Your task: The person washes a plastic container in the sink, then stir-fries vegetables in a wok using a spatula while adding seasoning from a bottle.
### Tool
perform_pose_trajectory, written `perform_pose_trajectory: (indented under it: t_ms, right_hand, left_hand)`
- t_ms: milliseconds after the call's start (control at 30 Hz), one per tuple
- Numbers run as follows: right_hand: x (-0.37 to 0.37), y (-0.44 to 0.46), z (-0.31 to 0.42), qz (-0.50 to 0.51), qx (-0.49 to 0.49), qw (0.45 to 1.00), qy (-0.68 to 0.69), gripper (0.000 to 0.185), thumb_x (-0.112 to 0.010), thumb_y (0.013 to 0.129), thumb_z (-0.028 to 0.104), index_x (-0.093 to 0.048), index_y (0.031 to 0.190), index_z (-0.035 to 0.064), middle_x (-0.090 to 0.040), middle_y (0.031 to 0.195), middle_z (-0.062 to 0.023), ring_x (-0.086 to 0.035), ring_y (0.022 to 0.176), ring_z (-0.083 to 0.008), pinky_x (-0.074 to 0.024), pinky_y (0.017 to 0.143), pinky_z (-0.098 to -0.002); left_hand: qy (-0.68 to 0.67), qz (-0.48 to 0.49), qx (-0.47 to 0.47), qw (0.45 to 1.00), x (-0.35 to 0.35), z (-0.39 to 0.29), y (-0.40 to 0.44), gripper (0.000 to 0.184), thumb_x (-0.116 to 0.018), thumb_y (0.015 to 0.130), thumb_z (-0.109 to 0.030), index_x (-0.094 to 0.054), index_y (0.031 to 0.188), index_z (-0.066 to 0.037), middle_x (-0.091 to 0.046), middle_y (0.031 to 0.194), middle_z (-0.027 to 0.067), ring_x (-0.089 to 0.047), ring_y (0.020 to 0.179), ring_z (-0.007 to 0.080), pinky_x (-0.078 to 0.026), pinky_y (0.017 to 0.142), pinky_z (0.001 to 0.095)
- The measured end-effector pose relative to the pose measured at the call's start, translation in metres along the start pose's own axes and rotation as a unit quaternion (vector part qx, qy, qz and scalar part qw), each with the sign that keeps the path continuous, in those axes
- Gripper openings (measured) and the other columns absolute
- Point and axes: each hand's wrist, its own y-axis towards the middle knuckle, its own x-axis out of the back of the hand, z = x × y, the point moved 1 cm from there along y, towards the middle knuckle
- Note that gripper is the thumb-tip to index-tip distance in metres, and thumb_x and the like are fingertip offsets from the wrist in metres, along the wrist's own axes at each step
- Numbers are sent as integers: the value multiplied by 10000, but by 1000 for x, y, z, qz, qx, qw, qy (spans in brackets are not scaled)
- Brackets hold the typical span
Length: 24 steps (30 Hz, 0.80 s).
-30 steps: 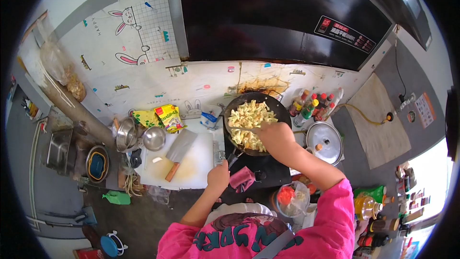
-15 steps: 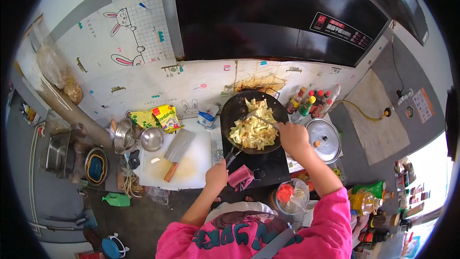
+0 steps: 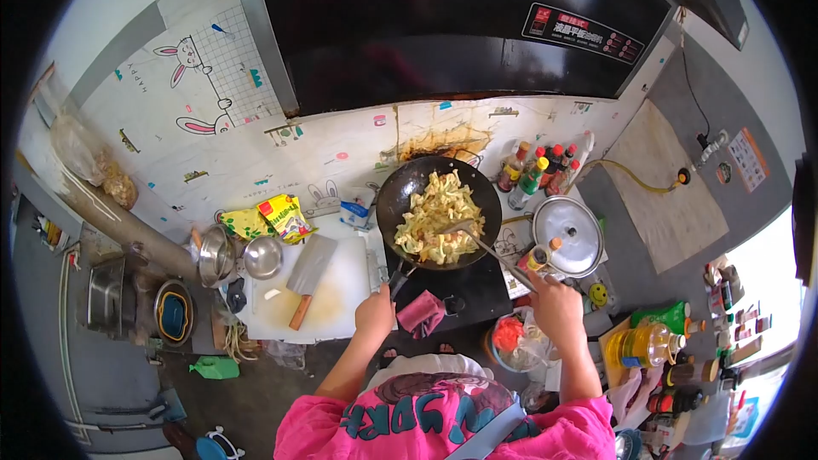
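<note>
A dark wok (image 3: 394, 204) sits on the black stove (image 3: 486, 298), holding chopped pale green and yellow food (image 3: 439, 209). My left hand (image 3: 375, 313) is closed round the wok's handle (image 3: 398, 279). Off to the right of the wok, my right hand (image 3: 558, 302) grips the long handle of a metal spatula (image 3: 494, 254). The spatula's head rests among the food, near the wok's right side. A crumpled pink cloth (image 3: 421, 315) lies on the stove front, just right of my left hand.
Left of the stove, a cleaver (image 3: 312, 266) lies on a white cutting board (image 3: 341, 290), with metal bowls (image 3: 263, 257) beyond. Sauce bottles (image 3: 528, 183) and a lidded pot (image 3: 567, 234) stand to the right. A range hood (image 3: 409, 51) hangs above.
My right hand has drawn back and down to the right, bringing the spatula's head from the wok's middle toward its right side. My left hand stays on the wok handle. The view has shifted slightly.
</note>
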Motion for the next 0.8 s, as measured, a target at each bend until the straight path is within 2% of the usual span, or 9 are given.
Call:
perform_pose_trajectory:
  t_ms: [100,333,433,533,567,667,700,800]
  right_hand:
    - [20,10,13,-58,68,996,-8,446,-587,746,92,-559,1188,144,-596,818,-78,-616,676,-265,-498,599,-371]
    - [31,53,77,-83,257,949,-162,393,-583,720,80,-584,1108,146,-550,779,-26,-611,646,-186,-479,520,-300]
    - [16,66,105,-81,302,931,-189,279,-573,730,94,-587,1008,109,-556,781,-39,-618,659,-185,-483,521,-304]
    - [-32,90,117,-72,325,916,-224,228,-570,733,105,-587,959,81,-560,777,-35,-618,653,-186,-492,535,-310]
    - [-37,96,124,-42,294,915,-274,172,-564,755,105,-592,921,72,-590,814,-42,-635,685,-200,-509,564,-308]
    - [-39,121,111,-5,196,954,-227,140,-552,786,110,-603,914,85,-616,872,-63,-653,736,-210,-521,588,-309]
    - [-17,120,104,46,177,956,-231,158,-544,810,123,-599,953,88,-628,899,-81,-661,782,-213,-526,597,-307]
    - [11,107,58,65,136,973,-174,309,-559,786,119,-562,1095,110,-638,878,-85,-653,798,-259,-515,609,-358]
  left_hand:
    - [-5,-6,-1,1000,-2,1,-1,398,-621,789,-190,-481,1120,-17,-612,774,167,-623,700,346,-498,591,439]
    - [-4,-4,5,1000,-8,6,1,413,-633,785,-214,-482,1123,-31,-611,798,166,-626,701,343,-503,593,434]
    - [-5,-14,4,1000,-10,6,0,420,-634,786,-225,-482,1128,-35,-611,804,164,-627,698,341,-504,591,431]
    - [-6,-19,-1,1000,-8,6,-1,426,-631,788,-230,-481,1137,-37,-609,801,162,-627,695,338,-504,588,430]
    - [-7,-17,0,1000,-7,5,-2,426,-629,789,-229,-480,1140,-38,-608,799,162,-627,694,338,-504,587,430]
    - [0,-14,-1,1000,-6,6,-2,425,-623,794,-225,-476,1147,-38,-607,799,164,-627,697,338,-504,587,430]
    - [3,-13,-3,1000,-6,5,-2,424,-621,796,-224,-475,1148,-38,-607,800,165,-627,699,339,-504,588,430]
    - [-7,0,-1,1000,-4,4,-1,435,-617,798,-221,-471,1163,-34,-609,813,173,-626,706,343,-504,595,432]
